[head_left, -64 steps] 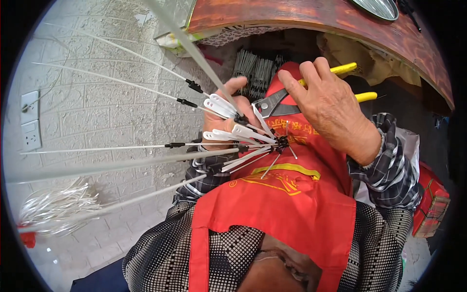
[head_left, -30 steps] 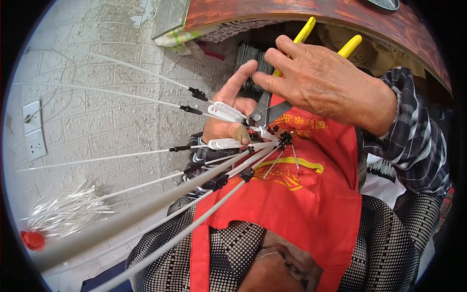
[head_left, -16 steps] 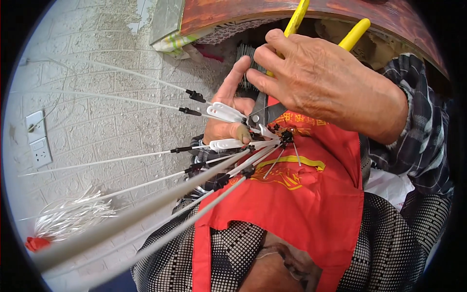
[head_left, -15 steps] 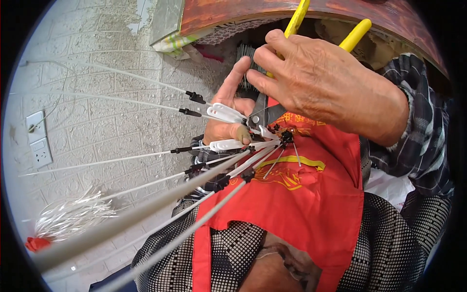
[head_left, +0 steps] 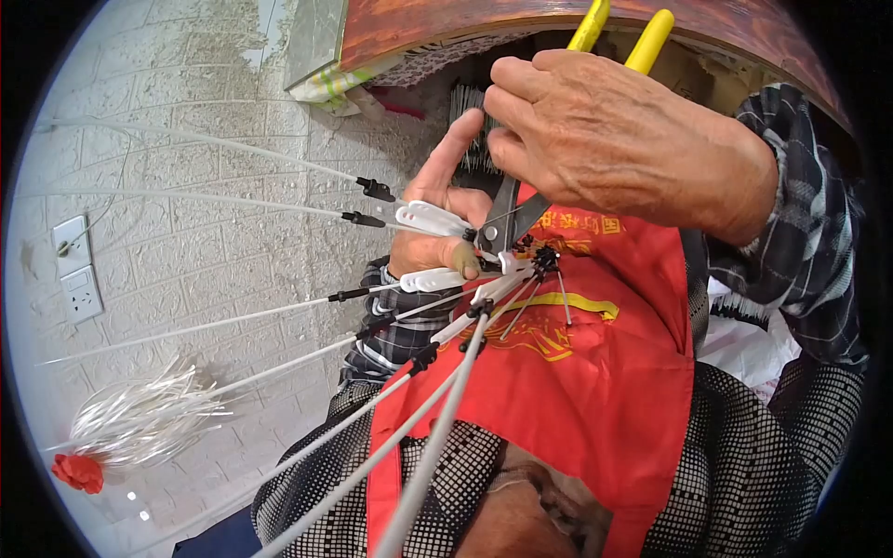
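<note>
A spread of long white ribs point(head_left: 240, 201) with black joints, looking like an umbrella frame, fans out from a small dark hub point(head_left: 547, 259) over a red apron. My left hand point(head_left: 435, 249) is closed around white plastic slotted pieces point(head_left: 430, 219) near the hub. Its thumb presses on them while the index finger points up. My right hand point(head_left: 605, 139) grips pliers by their yellow handles point(head_left: 649, 42). The dark jaws point(head_left: 502, 223) reach down beside the left hand's fingers, close to the hub. My right palm hides the middle of the handles.
A red-brown wooden table edge point(head_left: 521, 20) curves along the top, with bundled thin rods point(head_left: 476, 121) beneath it. At left, a bundle of white strands point(head_left: 153, 414) with a red end lies on pale brick-patterned surface. A white plastic bag point(head_left: 739, 349) sits at right.
The pliers' yellow handles have come closer together under my right hand. Ribs in the foreground have swung to the right. My left hand has stayed nearly in place.
</note>
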The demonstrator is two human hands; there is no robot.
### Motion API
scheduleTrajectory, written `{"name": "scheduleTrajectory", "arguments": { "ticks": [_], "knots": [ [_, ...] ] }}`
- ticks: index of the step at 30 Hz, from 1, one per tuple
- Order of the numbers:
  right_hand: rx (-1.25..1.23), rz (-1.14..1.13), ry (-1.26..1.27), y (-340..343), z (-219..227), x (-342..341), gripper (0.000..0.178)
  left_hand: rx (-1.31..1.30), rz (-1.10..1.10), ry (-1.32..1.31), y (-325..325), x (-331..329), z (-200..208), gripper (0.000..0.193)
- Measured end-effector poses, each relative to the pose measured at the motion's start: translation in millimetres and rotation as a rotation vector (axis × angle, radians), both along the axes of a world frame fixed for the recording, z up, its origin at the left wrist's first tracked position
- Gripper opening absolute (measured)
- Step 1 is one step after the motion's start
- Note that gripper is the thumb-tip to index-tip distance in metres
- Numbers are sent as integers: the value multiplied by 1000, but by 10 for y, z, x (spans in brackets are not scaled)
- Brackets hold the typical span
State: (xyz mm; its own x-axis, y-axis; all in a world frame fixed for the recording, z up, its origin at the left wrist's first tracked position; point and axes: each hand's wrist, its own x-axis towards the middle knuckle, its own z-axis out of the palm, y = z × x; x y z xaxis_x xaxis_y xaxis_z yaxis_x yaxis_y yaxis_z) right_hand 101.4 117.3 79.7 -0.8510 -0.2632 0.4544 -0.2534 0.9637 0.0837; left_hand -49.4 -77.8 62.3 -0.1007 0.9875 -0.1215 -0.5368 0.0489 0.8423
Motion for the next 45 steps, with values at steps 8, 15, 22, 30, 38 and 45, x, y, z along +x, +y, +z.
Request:
{"name": "scheduleTrajectory", "arguments": {
  "ticks": [8, 15, 22, 30, 38, 45],
  "knots": [
    [-153, -61, 4, -49, -217, 58, 12, 124, 12, -3, -124, -102, -242, 121],
    [-251, -243, 24, -203, -261, 166, 12, 101, 170, 11, -138, 74, -193, 113],
    [-111, -334, 60, -88, -207, 178, 12, 78, 271, 80, -78, 141, -126, 102],
    [-89, -348, 67, 89, -310, 98, 9, -10, 387, 188, -52, 237, -138, 54],
    [-71, -365, 80, 141, -358, 141, 9, -99, 334, 168, -32, 176, -250, 32],
    [-103, -318, 76, -15, -489, 202, 11, 193, 235, 257, -95, 292, -227, 26]
  ]
}}
